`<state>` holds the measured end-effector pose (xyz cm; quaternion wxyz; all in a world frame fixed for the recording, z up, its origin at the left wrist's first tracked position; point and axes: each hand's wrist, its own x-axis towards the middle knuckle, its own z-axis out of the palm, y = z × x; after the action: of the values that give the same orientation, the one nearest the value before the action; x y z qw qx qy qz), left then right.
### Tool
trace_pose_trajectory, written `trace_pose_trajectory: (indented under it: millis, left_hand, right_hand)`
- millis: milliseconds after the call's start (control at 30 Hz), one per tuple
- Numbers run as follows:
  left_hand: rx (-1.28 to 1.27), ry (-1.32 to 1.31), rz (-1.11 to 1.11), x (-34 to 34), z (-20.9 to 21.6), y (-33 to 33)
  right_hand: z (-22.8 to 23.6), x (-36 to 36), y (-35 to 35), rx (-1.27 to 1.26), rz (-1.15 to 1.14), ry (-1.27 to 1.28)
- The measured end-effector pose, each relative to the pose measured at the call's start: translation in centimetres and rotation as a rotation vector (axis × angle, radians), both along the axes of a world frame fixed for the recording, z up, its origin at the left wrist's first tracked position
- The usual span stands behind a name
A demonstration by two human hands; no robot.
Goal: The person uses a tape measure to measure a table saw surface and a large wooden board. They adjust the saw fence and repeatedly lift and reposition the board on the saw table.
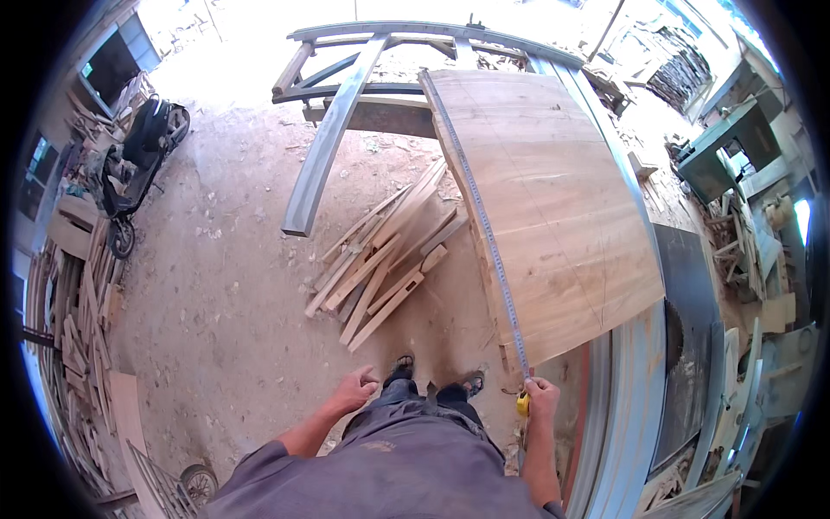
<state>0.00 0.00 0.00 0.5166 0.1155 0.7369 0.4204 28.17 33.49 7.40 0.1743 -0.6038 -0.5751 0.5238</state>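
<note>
My right hand [542, 396] is closed on a tape measure with a yellow case [523, 404], at the near left corner of a wide wooden panel [553, 190]. From the case, the pulled-out blade [486, 227] runs along the panel's left edge up to its far corner. Thin dark lines cross the panel's pale, grained face. Away from the panel, my left hand [353, 391] hangs in front of my body with its fingers apart and nothing visible in it.
Metal beams [337, 138] and a frame support the panel's far end. Loose wooden pieces [380, 259] lie on the dusty floor left of it. A scooter [143, 156] and stacked timber [78, 337] line the left side. Metal profiles [635, 389] and a saw blade [673, 333] are at right.
</note>
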Motion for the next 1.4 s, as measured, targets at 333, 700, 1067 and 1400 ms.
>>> trace_pose_trajectory:
  millis: [333, 700, 1067, 1400]
  left_hand:
    - [0.015, 0.070, -0.032, 2.3, -3.2, -1.4]
    - [-0.022, -0.027, -0.050, 2.2, 1.1, 0.8]
    - [-0.054, -0.022, -0.031, 2.6, 1.5, -0.3]
    - [-0.046, -0.021, -0.124, 2.9, -0.1, -0.4]
  right_hand:
    - [-1.4, 1.4, -0.4, 0.393, 0.278, -0.273]
    - [1.1, -1.3, -0.6, 0.095, 0.076, -0.196]
    - [-1.1, -1.0, -0.7, 0.057, 0.037, -0.116]
    - [1.4, -3.6, -1.6, 0.123, 0.228, 0.130]
